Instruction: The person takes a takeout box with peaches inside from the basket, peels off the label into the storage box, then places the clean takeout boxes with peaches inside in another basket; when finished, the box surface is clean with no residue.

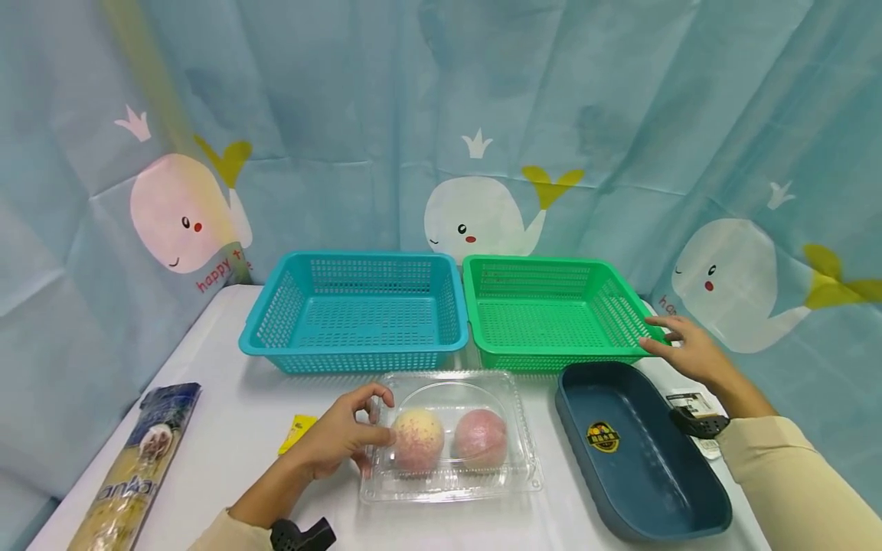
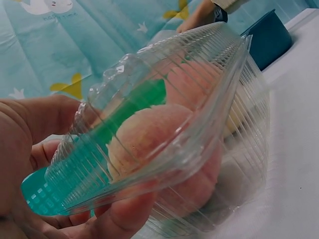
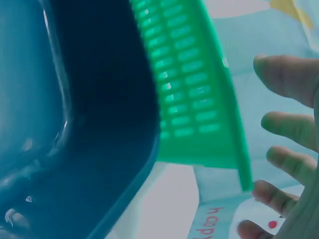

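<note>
My left hand (image 1: 347, 430) grips the left side of a clear plastic clamshell box (image 1: 448, 490), thumb and fingers on either side of its edge. Two peaches lie in the box: a yellow-and-pink peach (image 1: 417, 440) on the left and a pink peach (image 1: 480, 438) on the right. In the left wrist view the ribbed plastic (image 2: 249, 149) fills the middle, and I cannot tell if the box touches the table. My right hand (image 1: 692, 353) is at the right front corner of the green basket (image 1: 551, 354), fingers spread and holding nothing; contact with the rim is unclear.
A turquoise basket (image 1: 358, 360) stands left of the green one. The dark blue basin (image 1: 641, 451) sits at front right, a white packet (image 1: 692, 405) partly behind it. A long noodle-like packet (image 1: 138, 467) lies at far left, with a small yellow packet (image 1: 298, 432) nearer.
</note>
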Available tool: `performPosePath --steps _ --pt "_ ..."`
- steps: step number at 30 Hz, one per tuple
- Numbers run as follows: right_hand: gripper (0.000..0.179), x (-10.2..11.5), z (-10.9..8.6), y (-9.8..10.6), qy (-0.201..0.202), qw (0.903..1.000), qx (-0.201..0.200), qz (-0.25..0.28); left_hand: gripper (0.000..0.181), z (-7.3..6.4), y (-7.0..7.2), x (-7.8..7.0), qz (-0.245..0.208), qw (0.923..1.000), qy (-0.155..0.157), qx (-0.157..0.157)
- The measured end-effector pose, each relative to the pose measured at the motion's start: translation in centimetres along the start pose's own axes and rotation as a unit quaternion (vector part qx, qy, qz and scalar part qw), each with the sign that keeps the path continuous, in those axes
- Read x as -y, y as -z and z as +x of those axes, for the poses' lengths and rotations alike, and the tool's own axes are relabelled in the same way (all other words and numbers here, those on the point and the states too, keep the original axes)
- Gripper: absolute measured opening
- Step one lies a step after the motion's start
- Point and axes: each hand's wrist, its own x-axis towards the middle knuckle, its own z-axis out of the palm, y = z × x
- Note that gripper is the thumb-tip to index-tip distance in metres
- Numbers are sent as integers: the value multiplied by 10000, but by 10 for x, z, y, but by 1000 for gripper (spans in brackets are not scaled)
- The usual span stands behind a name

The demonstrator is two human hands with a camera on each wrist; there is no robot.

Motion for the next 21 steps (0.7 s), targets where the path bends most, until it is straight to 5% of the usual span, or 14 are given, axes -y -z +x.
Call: performPosePath --steps 7,21 --pt "72 -18 4 -6 -342 9973 367 -535 48 1 -2 -2 -53 9999 -99 131" --pt "72 -20 6 -12 -383 9957 820 -212 43 -6 -3 -4 -504 9975 -490 52"
